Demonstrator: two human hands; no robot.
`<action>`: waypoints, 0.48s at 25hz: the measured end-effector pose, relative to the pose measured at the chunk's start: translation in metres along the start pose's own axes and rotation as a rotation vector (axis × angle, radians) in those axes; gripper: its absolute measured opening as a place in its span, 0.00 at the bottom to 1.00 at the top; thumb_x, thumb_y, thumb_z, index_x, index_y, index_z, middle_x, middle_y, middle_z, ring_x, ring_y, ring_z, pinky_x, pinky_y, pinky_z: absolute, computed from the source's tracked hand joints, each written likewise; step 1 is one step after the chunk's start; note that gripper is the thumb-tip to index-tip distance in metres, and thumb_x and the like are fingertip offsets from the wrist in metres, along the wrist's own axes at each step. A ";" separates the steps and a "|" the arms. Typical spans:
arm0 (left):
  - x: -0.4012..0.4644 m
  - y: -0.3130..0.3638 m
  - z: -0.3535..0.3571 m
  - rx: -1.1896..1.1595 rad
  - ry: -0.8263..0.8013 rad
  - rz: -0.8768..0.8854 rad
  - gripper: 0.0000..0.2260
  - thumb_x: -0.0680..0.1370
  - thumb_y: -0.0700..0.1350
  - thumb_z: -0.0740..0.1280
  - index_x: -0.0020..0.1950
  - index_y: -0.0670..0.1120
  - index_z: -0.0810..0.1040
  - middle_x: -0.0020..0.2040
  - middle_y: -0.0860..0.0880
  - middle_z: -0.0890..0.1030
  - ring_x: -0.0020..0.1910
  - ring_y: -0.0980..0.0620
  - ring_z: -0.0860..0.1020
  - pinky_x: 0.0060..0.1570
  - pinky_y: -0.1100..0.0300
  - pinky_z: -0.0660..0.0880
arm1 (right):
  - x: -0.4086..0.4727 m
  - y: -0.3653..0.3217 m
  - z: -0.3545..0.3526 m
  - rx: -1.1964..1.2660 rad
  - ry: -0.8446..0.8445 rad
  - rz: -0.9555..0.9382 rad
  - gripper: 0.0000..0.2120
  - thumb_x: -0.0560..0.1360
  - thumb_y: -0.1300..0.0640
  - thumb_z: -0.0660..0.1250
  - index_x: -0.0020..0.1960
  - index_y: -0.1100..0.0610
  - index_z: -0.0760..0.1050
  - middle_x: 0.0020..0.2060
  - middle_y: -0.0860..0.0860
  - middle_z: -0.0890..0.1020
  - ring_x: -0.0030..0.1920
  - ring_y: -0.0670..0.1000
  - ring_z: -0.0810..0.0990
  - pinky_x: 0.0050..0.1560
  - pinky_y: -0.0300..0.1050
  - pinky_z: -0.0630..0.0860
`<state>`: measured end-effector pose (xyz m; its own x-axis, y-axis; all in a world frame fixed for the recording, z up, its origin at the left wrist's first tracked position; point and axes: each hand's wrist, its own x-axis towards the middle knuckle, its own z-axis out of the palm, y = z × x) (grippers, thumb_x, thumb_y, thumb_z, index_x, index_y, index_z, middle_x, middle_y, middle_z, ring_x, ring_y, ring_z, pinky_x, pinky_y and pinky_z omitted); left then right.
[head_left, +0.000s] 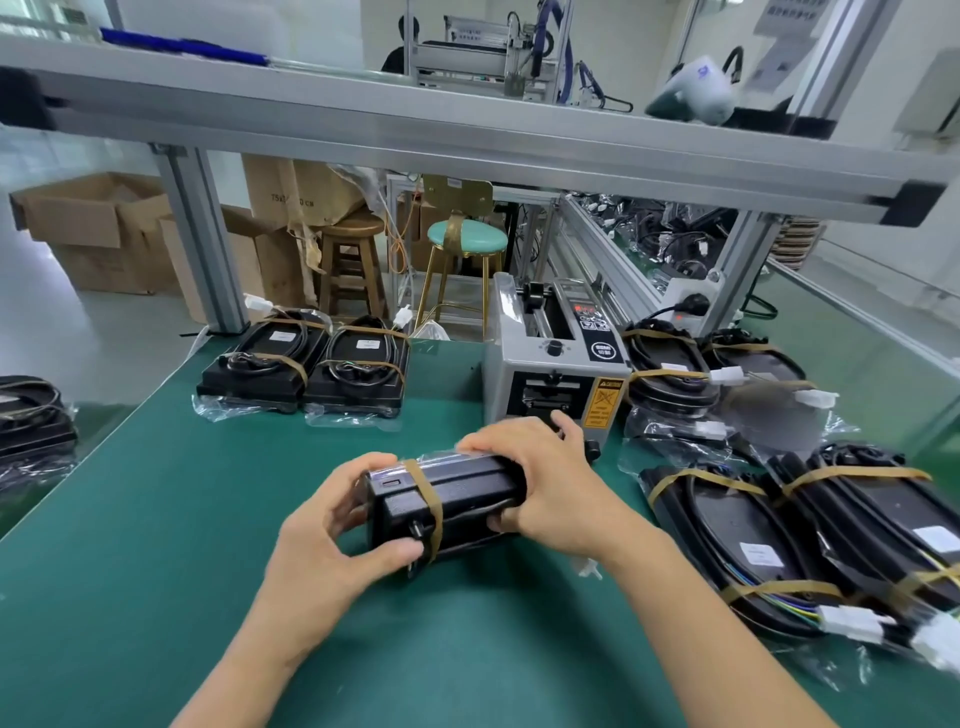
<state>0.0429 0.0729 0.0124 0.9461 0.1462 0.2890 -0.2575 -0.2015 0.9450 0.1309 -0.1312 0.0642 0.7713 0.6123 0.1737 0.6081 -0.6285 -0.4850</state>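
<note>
A black box-shaped unit (457, 499) in a clear plastic bag stands on edge on the green mat (156, 519), with a tan tape band (428, 506) wrapped round its left end. My left hand (332, 540) grips that left end, thumb below and fingers over the top. My right hand (550, 488) curls round the right end, fingers lying over the top edge. Directly behind the unit stands a grey automatic tape dispenser (556, 374).
Two taped, bagged units (304, 364) lie at the back left. Several more bagged units (810, 540) with white connectors crowd the right side, and another pile (31, 415) sits off the left edge. An aluminium frame post (202, 239) stands at the back left corner, with stools and cartons beyond.
</note>
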 end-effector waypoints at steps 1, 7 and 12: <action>-0.001 -0.003 0.001 0.009 0.052 0.010 0.30 0.56 0.46 0.79 0.55 0.62 0.78 0.54 0.57 0.82 0.54 0.59 0.79 0.57 0.70 0.71 | -0.004 0.002 0.002 -0.007 0.007 0.020 0.35 0.63 0.62 0.72 0.67 0.43 0.70 0.64 0.38 0.69 0.69 0.39 0.59 0.72 0.49 0.33; -0.011 -0.010 -0.006 0.048 0.293 0.014 0.34 0.57 0.28 0.78 0.51 0.61 0.79 0.51 0.59 0.83 0.51 0.61 0.80 0.58 0.70 0.71 | -0.008 0.026 0.002 0.511 0.654 0.610 0.08 0.76 0.60 0.65 0.52 0.55 0.82 0.51 0.51 0.83 0.55 0.52 0.79 0.57 0.43 0.73; -0.017 0.000 0.010 0.086 0.344 -0.033 0.33 0.56 0.28 0.79 0.46 0.63 0.78 0.47 0.62 0.82 0.48 0.64 0.79 0.56 0.68 0.72 | 0.024 0.026 0.002 0.689 0.797 0.768 0.11 0.75 0.59 0.67 0.35 0.58 0.80 0.38 0.51 0.84 0.50 0.57 0.81 0.47 0.48 0.77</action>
<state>0.0292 0.0607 0.0057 0.8284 0.4686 0.3070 -0.1969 -0.2695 0.9427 0.1646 -0.1325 0.0543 0.9200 -0.3918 0.0000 -0.0723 -0.1698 -0.9828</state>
